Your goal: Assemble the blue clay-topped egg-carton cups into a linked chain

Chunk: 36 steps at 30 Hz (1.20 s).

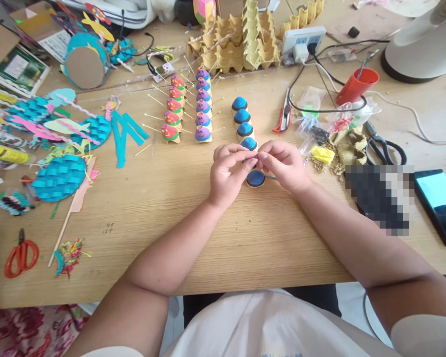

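Clutter is covering most of a pale wooden tabletop (pixel 193 233), leaving only the near strip in front of the person bare. Both hands are meeting at the middle of it: the left hand (pixel 228 171) and the right hand (pixel 284 166) are each pinching thumb against fingers, fingertips touching one another, and whatever they are nipping is too small to make out. A blue cup (pixel 255 179) is sitting on the wood directly beneath that pinch, half hidden by the fingers.

Just beyond the hands, a row of blue cups (pixel 242 117) is running away from the person, with a row of purple cups (pixel 202 106) to its left and a row of red cups (pixel 173 108) further left, pins sticking out around them. Egg cartons (pixel 241 42) are piling up at the far edge, beside a power strip (pixel 305 37) with cables trailing toward an orange beaker (pixel 357 85). A box cutter (pixel 283 118) is lying near those cables.

To the right, black scissors (pixel 384 148) and a phone (pixel 440 204) are resting well apart from the hands. To the left, woven blue discs (pixel 59 177) and paper scraps are spreading out, with red scissors (pixel 21 258) near the front edge. A pale fan base (pixel 419 47) is standing in the far right corner.
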{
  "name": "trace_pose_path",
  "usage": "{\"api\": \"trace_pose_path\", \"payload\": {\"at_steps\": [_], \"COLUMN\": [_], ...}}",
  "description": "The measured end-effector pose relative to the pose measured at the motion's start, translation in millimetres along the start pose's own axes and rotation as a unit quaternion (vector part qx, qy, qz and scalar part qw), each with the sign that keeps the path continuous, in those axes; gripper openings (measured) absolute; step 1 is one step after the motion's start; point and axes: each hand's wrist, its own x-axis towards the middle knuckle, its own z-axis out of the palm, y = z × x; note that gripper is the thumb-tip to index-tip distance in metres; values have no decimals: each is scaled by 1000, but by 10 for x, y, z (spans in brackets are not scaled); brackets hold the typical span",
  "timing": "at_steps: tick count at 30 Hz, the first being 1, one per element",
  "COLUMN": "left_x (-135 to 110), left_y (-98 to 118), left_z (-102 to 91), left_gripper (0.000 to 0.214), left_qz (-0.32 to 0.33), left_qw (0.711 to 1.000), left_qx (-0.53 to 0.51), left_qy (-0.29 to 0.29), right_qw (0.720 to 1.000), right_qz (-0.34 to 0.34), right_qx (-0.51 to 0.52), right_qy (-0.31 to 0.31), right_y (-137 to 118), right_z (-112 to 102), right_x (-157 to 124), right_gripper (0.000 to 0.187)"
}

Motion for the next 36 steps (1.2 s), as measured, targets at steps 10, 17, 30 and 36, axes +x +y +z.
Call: {"api": "trace_pose_path", "payload": {"at_steps": [10,17,30,36], "left_x": [-5,-5,-2,-8], "left_y": [-47,-53,-34,-5], "left_z": [6,4,-2,-16], "left_gripper": [17,18,16,19], "left_qz": [12,-2,5,2], "left_qw": [1000,1000,1000,1000], "left_qx": [0,-12,5,-10], "left_qy": [10,20,19,2], "right_qw": [1000,999,999,999], "right_qz": [-8,-20,-9,-14], "right_qx": [12,15,31,30], "right_qy": [-4,-25,-40,-29], "right_y": [17,27,112,75], "right_z": [4,-4,-14,-7], "right_x": [6,3,1,10], "right_gripper": [44,39,39,37]}}
